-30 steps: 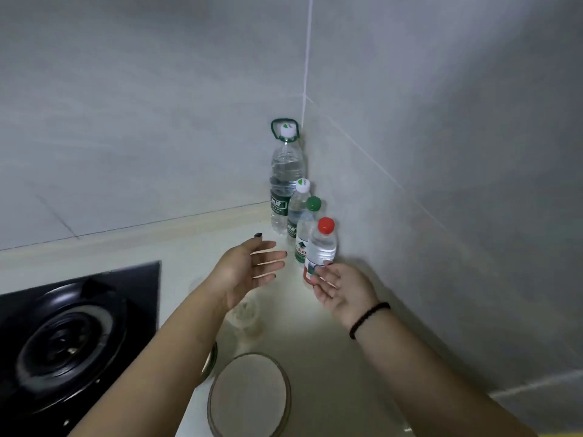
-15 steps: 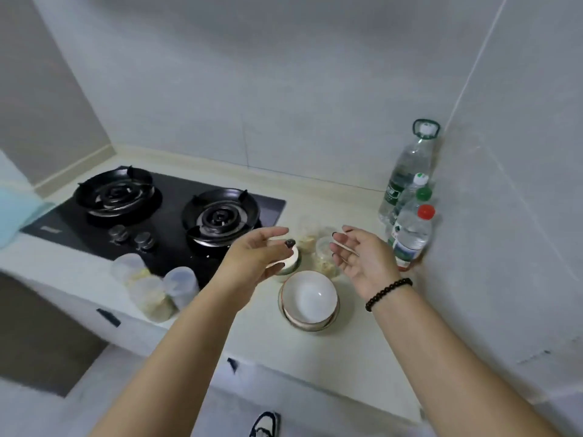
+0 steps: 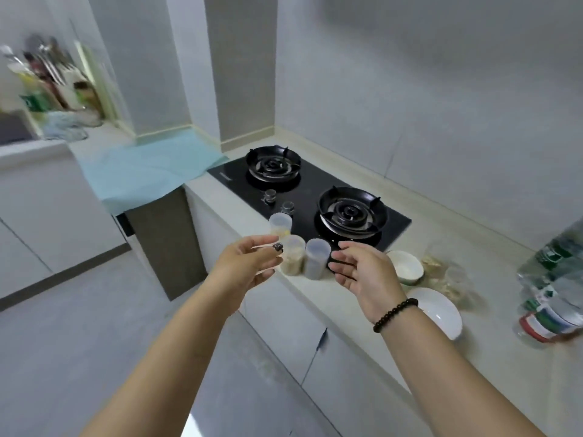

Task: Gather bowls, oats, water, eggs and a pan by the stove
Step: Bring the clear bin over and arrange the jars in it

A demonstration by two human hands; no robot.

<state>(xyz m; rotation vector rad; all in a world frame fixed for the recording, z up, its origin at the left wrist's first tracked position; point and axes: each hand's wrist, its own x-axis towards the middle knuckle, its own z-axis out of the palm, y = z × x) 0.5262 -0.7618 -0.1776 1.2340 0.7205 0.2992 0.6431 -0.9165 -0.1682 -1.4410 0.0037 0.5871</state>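
Compared with half a second earlier, the view is swung left; the water bottles [image 3: 550,298] are now smeared at the 3 o'clock edge.

Left hand [image 3: 249,266]: raised, fingers [image 3: 268,247] loosely curled, nothing held.

Right hand [image 3: 366,272]: raised, fingers relaxed, nothing held.

White bowl [image 3: 441,313]: on the table [image 3: 347,313], mouth up, at 4 o'clock of the right hand.

Second bowl [image 3: 407,266]: just beyond.

Three plastic cups [image 3: 293,250]: upright, beside the stove [image 3: 315,193], at 12 o'clock of the hands.
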